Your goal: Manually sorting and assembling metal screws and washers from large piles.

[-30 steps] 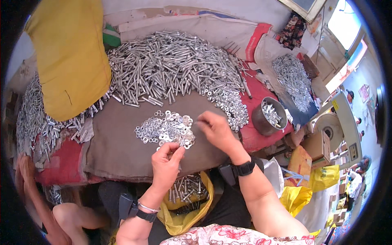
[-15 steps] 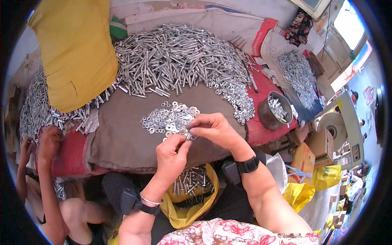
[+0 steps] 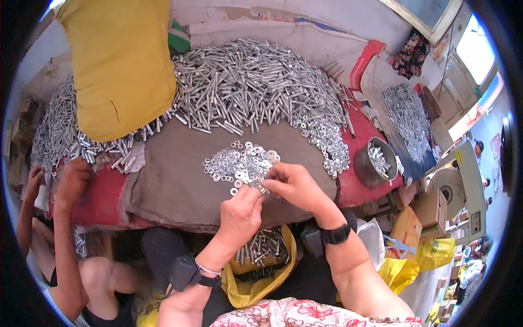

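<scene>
Both of my hands meet at the near right edge of a loose pile of flat washers and spring rings [image 3: 223,163] on the brown cloth [image 3: 163,163]. My left hand [image 3: 239,215] is closed, its thumb and fingers pinched together just short of the washers. Close beside it on the right, my right hand [image 3: 296,186] bends its fingers into a pinch over the pile's edge. Whatever small piece lies between the fingertips of either hand is hidden. Below my left hand, an open yellow sack [image 3: 289,261] holds several bolts [image 3: 264,246].
A large heap of long bolts [image 3: 245,82] covers the table's back, with nuts or washers [image 3: 327,144] along its right end. A metal pot [image 3: 362,166] of bolts stands right. At left, a yellow sack [image 3: 122,71] lies on the heap, near another person's hands [image 3: 73,180].
The whole view has shifted slightly, so the table sits farther right. My left hand has rolled over, its fingers curling more, and my right fingertips are a little nearer to it.
</scene>
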